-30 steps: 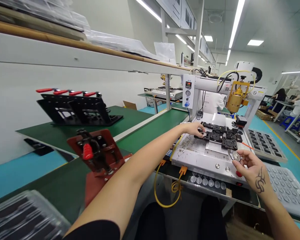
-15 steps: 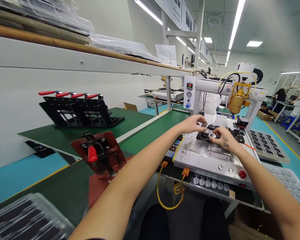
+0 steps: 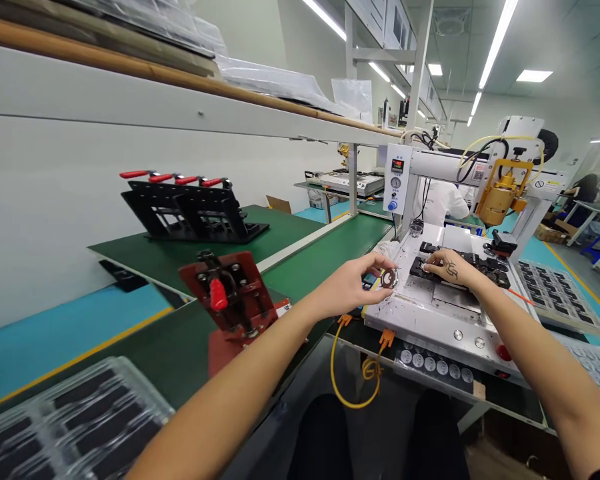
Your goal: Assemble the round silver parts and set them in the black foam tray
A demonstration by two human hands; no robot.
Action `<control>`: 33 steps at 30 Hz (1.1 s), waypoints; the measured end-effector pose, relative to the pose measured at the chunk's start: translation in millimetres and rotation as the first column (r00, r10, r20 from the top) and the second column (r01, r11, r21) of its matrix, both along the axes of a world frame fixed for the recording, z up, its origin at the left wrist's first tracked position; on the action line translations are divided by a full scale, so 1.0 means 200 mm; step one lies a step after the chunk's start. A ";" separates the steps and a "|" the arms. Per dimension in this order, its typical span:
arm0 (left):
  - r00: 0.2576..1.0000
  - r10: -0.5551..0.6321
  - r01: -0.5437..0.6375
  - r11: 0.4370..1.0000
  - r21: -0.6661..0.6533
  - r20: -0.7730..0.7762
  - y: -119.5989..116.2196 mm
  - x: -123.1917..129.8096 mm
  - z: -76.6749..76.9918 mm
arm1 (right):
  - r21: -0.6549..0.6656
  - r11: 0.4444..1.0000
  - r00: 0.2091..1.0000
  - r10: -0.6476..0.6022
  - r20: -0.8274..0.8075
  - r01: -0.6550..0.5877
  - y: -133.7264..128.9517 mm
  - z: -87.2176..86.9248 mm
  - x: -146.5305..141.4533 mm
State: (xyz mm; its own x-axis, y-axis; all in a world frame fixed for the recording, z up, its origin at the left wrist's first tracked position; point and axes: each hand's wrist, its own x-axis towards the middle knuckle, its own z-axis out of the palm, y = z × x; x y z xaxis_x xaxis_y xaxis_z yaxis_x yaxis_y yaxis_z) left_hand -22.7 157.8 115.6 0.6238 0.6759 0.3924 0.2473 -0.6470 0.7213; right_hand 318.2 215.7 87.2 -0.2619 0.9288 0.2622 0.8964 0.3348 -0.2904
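Between the thumb and fingers of my left hand (image 3: 355,285) is a small round part (image 3: 389,278) with a metallic rim and a brown face, held over the left edge of the white machine bed (image 3: 420,303). My right hand (image 3: 447,267) rests at the black fixture (image 3: 485,270) on that bed, its fingertips pinched at the fixture's left end. Whatever lies under those fingertips is mostly hidden. The gold dispensing head (image 3: 501,197) of the machine hangs behind and to the right of my right hand.
A red clamp fixture (image 3: 230,293) stands left of the machine, and black stands with red handles (image 3: 195,210) are behind it. Trays of parts (image 3: 560,293) lie at the right. A clear tray (image 3: 75,420) is at lower left. A person in white (image 3: 443,200) is beyond the machine.
My left hand has moved away from the fixture, toward me and left, with the round part in it. My right hand stays at the fixture. The view has shifted left.
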 end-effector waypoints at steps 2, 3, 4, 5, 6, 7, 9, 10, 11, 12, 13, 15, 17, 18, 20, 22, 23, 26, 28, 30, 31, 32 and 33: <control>0.999 0.014 -0.014 1.000 -0.011 0.028 -0.05 -0.02 -0.03 | 0.029 0.999 0.999 -0.019 0.026 0.018 0.01 0.00 -0.02; 0.999 0.018 -0.017 1.000 -0.017 0.048 -0.08 -0.02 -0.04 | 0.046 0.998 0.999 -0.033 0.038 0.031 0.01 0.00 -0.03; 0.997 0.018 -0.016 1.000 -0.024 0.070 -0.10 -0.02 -0.05 | 0.065 0.997 0.998 -0.050 0.047 0.047 0.01 0.00 -0.04; 0.995 0.014 -0.010 0.999 -0.035 0.096 -0.12 0.00 -0.06 | 0.090 0.994 0.996 -0.069 0.052 0.064 -0.01 0.01 -0.06; 0.992 0.005 0.002 0.999 -0.052 0.123 -0.14 0.01 -0.07 | 0.121 0.989 0.995 -0.091 0.050 0.084 -0.04 0.02 -0.06; 0.989 -0.007 0.018 0.997 -0.076 0.147 -0.16 0.03 -0.08 | 0.155 0.982 0.992 -0.114 0.044 0.106 -0.09 0.02 -0.06; 0.984 -0.021 0.043 0.991 -0.126 0.174 -0.21 0.05 -0.13 | 0.233 0.959 0.986 -0.168 0.016 0.159 -0.27 0.03 -0.02; 0.985 -0.017 0.042 0.989 -0.144 0.174 -0.24 0.05 -0.17 | 0.290 0.938 0.981 -0.193 -0.018 0.190 -0.38 0.02 0.02; 0.987 -0.004 0.030 0.987 -0.157 0.163 -0.26 0.04 -0.21 | 0.350 0.908 0.973 -0.223 -0.062 0.231 -0.52 0.00 0.06; 0.989 0.017 0.008 0.986 -0.167 0.146 -0.28 0.03 -0.26 | 0.437 0.854 0.960 -0.246 -0.136 0.281 -0.66 -0.03 0.11; 0.991 0.042 -0.019 0.984 -0.175 0.126 -0.30 0.01 -0.32 | 0.507 0.786 0.935 -0.281 -0.215 0.353 -0.81 -0.07 0.16; 0.992 0.082 -0.062 0.976 -0.211 0.091 -0.33 -0.02 -0.43 | 0.536 0.654 0.846 -0.415 -0.336 0.534 -1.09 -0.18 0.25; 0.992 0.088 -0.061 0.958 -0.281 0.087 -0.35 -0.02 -0.52 | 0.505 0.566 0.756 -0.542 -0.367 0.652 -1.28 -0.31 0.33; 0.992 0.081 -0.045 0.945 -0.323 0.101 -0.37 0.00 -0.56 | 0.491 0.544 0.727 -0.586 -0.358 0.680 -1.34 -0.38 0.37; 0.990 0.046 0.010 0.915 -0.403 0.131 -0.39 0.06 -0.63 | 0.479 0.525 0.699 -0.633 -0.333 0.703 -1.41 -0.51 0.42; 0.991 -0.016 0.072 0.899 -0.431 0.133 -0.42 0.17 -0.67 | 0.490 0.508 0.691 -0.643 -0.330 0.708 -1.42 -0.60 0.42; 0.991 -0.062 0.108 0.899 -0.424 0.120 -0.43 0.24 -0.70 | 0.506 0.492 0.689 -0.638 -0.344 0.708 -1.42 -0.63 0.41; 0.968 -0.248 0.248 0.901 -0.355 0.046 -0.46 0.46 -0.78 | 0.531 0.533 0.745 -0.560 -0.363 0.659 -1.44 -0.69 0.29; 0.936 -0.351 0.334 0.896 -0.293 -0.007 -0.46 0.60 -0.85 | 0.449 0.715 0.845 -0.447 -0.294 0.535 -1.45 -0.74 0.18; 0.920 -0.388 0.366 0.903 -0.225 -0.061 -0.44 0.71 -0.92 | 0.317 0.869 0.921 -0.325 -0.217 0.381 -1.46 -0.81 0.09; 0.918 -0.387 0.366 0.910 -0.195 -0.085 -0.43 0.74 -0.95 | 0.270 0.905 0.939 -0.285 -0.192 0.329 -1.46 -0.85 0.05; 0.918 -0.383 0.362 0.916 -0.172 -0.104 -0.43 0.76 -0.99 | 0.248 0.921 0.949 -0.261 -0.178 0.300 -1.46 -0.89 0.02; 0.917 -0.382 0.362 0.919 -0.158 -0.118 -0.42 0.76 -1.01 | 0.242 0.926 0.952 -0.251 -0.177 0.289 -1.47 -0.93 0.00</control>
